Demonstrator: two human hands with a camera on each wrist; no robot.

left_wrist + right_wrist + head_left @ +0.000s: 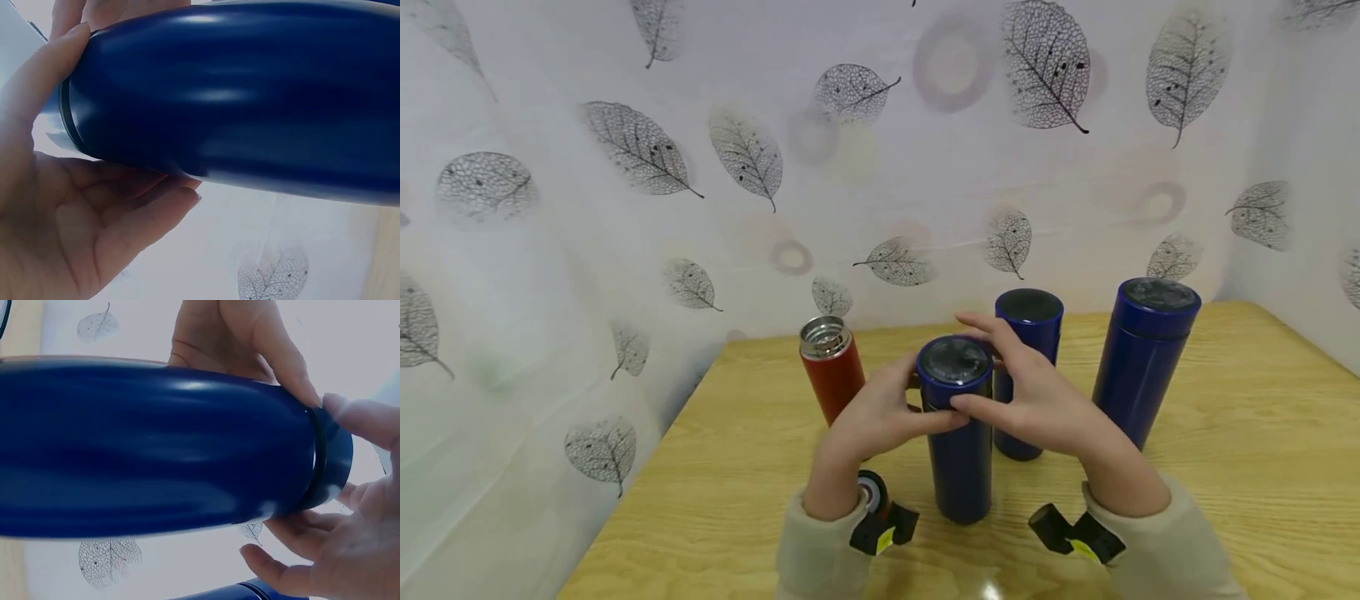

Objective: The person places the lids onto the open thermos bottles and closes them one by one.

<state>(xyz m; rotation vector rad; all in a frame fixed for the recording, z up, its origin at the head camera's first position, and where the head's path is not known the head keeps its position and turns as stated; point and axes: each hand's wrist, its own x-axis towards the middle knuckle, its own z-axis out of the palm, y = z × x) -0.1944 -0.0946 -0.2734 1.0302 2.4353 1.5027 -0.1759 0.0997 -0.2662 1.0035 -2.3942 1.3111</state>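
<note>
A dark blue thermos (961, 475) stands upright on the table, with a glossy black disc on top of its lid (956, 361). My left hand (887, 408) grips it from the left, the thumb at the seam under the lid and the fingers curving behind the body (237, 100). From the right, my right hand (1037, 396) holds the lid, its thumb (362, 419) pressed on the blue side. The lid sits on the body, with a dark ring (319, 444) at the seam. Some fingertips are hidden behind the thermos.
An open red thermos (835, 379) with a steel mouth stands at back left. Two more lidded blue thermoses (1030, 333) (1144, 367) stand behind and to the right. A small round dark-rimmed piece (872, 490) lies partly hidden by my left wrist. Leaf-patterned cloth (880, 167) hangs behind the table.
</note>
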